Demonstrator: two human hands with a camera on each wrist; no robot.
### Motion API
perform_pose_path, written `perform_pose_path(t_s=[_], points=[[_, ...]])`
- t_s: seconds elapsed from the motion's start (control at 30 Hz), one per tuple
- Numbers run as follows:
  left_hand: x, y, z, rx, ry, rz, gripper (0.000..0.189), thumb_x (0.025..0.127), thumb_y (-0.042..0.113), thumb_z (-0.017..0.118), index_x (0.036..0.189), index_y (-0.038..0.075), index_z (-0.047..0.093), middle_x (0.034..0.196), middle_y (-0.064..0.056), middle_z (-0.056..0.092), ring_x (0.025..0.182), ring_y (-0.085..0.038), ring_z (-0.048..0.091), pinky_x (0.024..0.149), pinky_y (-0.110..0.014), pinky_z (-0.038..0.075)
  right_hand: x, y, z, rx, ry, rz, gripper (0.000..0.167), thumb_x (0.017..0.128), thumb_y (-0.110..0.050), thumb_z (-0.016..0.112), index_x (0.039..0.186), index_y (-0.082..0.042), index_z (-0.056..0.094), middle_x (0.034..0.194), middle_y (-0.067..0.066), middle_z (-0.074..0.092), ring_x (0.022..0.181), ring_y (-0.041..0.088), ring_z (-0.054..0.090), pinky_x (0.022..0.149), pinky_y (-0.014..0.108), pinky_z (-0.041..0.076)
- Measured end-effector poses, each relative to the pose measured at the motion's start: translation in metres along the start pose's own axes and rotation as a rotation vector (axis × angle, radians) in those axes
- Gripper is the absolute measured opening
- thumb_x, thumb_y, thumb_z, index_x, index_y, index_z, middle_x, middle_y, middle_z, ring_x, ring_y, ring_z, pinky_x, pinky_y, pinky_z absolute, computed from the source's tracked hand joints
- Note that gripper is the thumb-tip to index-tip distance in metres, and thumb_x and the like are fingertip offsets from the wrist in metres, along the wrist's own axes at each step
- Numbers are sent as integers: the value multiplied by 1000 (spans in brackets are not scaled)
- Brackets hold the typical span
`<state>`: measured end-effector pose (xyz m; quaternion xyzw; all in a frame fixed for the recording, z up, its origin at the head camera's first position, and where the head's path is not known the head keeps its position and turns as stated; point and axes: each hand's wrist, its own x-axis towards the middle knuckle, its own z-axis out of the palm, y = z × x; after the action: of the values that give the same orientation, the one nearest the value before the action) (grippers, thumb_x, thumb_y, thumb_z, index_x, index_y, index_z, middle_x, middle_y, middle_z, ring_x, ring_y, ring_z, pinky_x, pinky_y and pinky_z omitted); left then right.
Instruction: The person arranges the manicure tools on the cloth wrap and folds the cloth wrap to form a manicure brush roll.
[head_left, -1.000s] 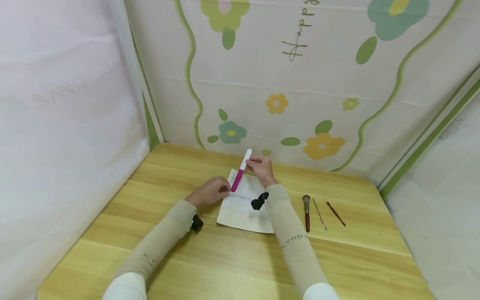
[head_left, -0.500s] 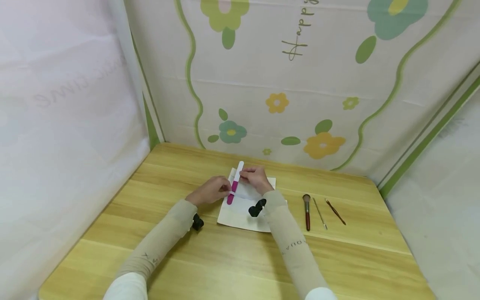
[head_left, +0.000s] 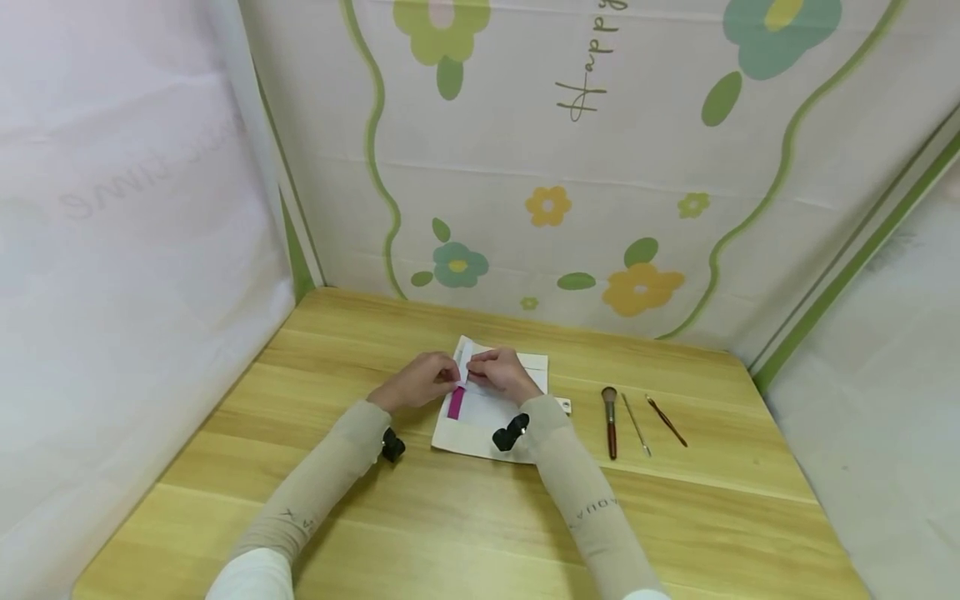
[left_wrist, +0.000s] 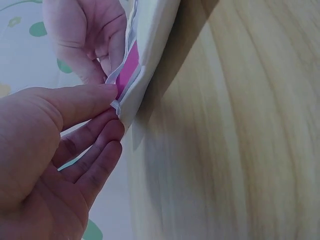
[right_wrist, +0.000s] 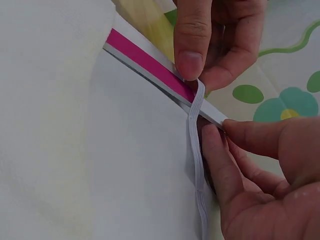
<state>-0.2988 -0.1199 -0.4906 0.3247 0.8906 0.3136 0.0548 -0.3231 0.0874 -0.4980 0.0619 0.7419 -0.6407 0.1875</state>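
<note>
Nearest, two beige sleeves reach across the wooden table to a white cloth, with a makeup brush and two slim tools lying to its right. On the cloth is a nail file, its purple end tucked under a flap. Just beside it, the left hand pinches an elastic band that crosses over the file. Farther up, the right hand has thumb and fingers together on the file's white end. Beyond hangs a flowered curtain.
</note>
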Motion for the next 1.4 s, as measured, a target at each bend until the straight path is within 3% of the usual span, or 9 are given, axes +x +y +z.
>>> perform_pose_path(t_s=[0.43, 0.57, 0.77, 0.93, 1.07, 1.4], points=[[-3, -2, -1, 4, 17, -8, 5, 100, 6, 71, 97, 5, 74, 97, -5, 70, 91, -14, 62, 87, -33, 56, -10, 1, 3, 24, -51, 22, 28, 100, -6, 71, 124, 7, 72, 109, 15, 79, 86, 13, 77, 85, 28, 63], [-3, -4, 0, 10, 25, 1, 4, 99, 4, 71, 97, 4, 75, 97, -6, 71, 91, -16, 64, 87, -35, 57, -10, -2, -2, -135, -27, -54, 24, 100, -11, 71, 117, 5, 76, 103, 16, 81, 88, 15, 79, 83, 28, 63], [-1, -8, 6, 24, 19, 8, 5, 99, 6, 72, 99, 4, 77, 97, -5, 72, 91, -15, 66, 87, -33, 59, -4, -12, -8, -463, 87, -222, 20, 98, -12, 73, 113, 1, 78, 106, 15, 80, 96, 22, 76, 84, 31, 62], [1, -8, 9, 32, 27, 15, 6, 98, 6, 72, 99, 3, 77, 96, -6, 73, 90, -15, 67, 86, -34, 59, 10, -9, -8, -685, 37, -442, 25, 98, -5, 71, 122, 4, 73, 116, 17, 76, 110, 29, 73, 96, 36, 60], [0, -8, 9, 49, 34, 18, 5, 98, 7, 73, 98, 4, 78, 94, -6, 73, 88, -15, 67, 85, -35, 60, 16, -5, -5, -748, -13, -534, 27, 97, 0, 71, 124, 5, 73, 118, 19, 77, 112, 30, 74, 99, 38, 60], [-3, -8, 7, 17, 23, -48, 4, 98, 5, 73, 99, 4, 78, 94, -5, 74, 87, -13, 65, 84, -35, 59, 14, -2, 1, -772, -15, -553, 20, 100, -3, 70, 118, 1, 76, 112, 15, 78, 105, 25, 74, 95, 36, 61]])
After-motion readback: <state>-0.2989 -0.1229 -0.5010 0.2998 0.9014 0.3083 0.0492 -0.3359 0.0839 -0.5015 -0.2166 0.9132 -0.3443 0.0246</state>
